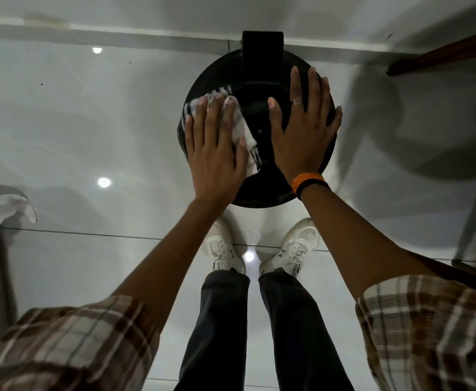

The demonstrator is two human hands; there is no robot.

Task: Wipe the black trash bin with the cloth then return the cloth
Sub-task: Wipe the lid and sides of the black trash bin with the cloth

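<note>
The round black trash bin (pixel 259 88) stands on the floor against the far wall, seen from straight above with its lid closed. A white checked cloth (pixel 241 125) lies on the left half of the lid. My left hand (pixel 215 153) presses flat on the cloth, fingers spread over it. My right hand (pixel 301 125) rests flat on the right half of the lid, fingers apart, holding nothing. It wears a ring, and an orange and black band circles its wrist.
Glossy white floor tiles (pixel 90 136) surround the bin. A dark wooden furniture piece (pixel 443 56) stands at the right, its leg running down the right edge. A white fabric (pixel 2 210) hangs at the left edge. My feet in white shoes (pixel 222 249) stand just before the bin.
</note>
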